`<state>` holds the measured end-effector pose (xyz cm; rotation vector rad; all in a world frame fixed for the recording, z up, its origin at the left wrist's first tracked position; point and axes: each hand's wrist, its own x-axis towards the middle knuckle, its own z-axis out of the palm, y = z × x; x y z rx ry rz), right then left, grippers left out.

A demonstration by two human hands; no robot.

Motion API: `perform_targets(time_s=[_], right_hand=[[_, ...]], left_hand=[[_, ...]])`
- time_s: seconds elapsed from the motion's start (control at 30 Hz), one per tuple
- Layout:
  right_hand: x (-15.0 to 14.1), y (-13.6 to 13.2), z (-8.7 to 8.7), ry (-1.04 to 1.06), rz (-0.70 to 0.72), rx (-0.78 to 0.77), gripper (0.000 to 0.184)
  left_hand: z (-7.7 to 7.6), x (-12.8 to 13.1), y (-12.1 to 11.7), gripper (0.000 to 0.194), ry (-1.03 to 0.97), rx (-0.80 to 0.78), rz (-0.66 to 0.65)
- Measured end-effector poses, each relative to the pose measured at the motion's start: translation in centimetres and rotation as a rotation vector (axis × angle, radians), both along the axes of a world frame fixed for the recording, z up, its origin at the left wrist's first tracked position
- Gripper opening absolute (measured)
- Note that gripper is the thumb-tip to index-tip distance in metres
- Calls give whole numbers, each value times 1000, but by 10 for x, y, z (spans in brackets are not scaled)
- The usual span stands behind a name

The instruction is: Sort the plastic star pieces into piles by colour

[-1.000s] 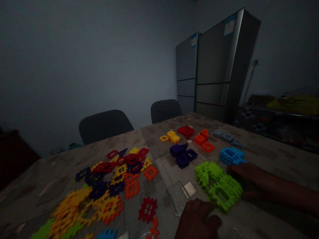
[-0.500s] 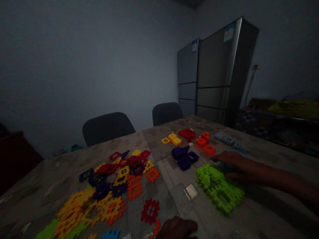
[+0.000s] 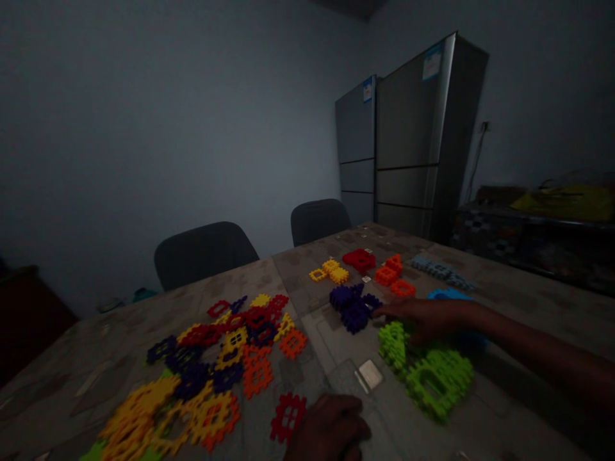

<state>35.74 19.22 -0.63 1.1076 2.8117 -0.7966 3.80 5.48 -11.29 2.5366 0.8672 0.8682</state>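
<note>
My right hand point(image 3: 423, 315) stretches over the table with its fingers out flat, the fingertips next to a purple block cluster point(image 3: 354, 305) and above a green block assembly point(image 3: 427, 371). It holds nothing that I can see. A blue block assembly point(image 3: 449, 294) shows behind my right wrist. My left hand point(image 3: 327, 426) rests at the bottom edge with its fingers curled under, beside a dark red flat piece point(image 3: 287, 416). What the left hand holds, if anything, is hidden.
A spread of flat red, yellow, orange and purple interlocking pieces point(image 3: 221, 355) covers the left of the patterned table point(image 3: 504, 291). Small yellow point(image 3: 331, 271), red point(image 3: 359, 259) and orange point(image 3: 394, 275) builds sit further back. Two chairs point(image 3: 204, 251) and a tall fridge point(image 3: 408, 141) stand beyond.
My right hand has moved left, from beside the green and blue assemblies to the purple cluster. My left hand has slid left along the bottom edge.
</note>
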Motion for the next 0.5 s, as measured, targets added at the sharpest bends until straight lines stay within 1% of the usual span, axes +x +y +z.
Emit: perform_targets(time_s=[0.07,0.17,0.23,0.33,0.43,0.5], right_hand=[[-2,-1,-3,-14,-3,9,84],[-5,-4,-5,-26,-17,13,82],[-7,-4,-6,-35,-23,9,83],[-10,-4,-5,-46,-25,0,82],[-12,-5,-3,-42,-24,-5,81],[-12,-6,-3,-38,-27,-6,81]], left_hand=[[-6,0,3,54,-15,-16,-10],[-10,1,4,52,-20,-26,5],[-12,4,5,50,-28,-1,16],[-19,8,7,48,-13,42,-19],[-27,9,8,48,-66,66,28],[-29,8,9,49,-66,50,47]])
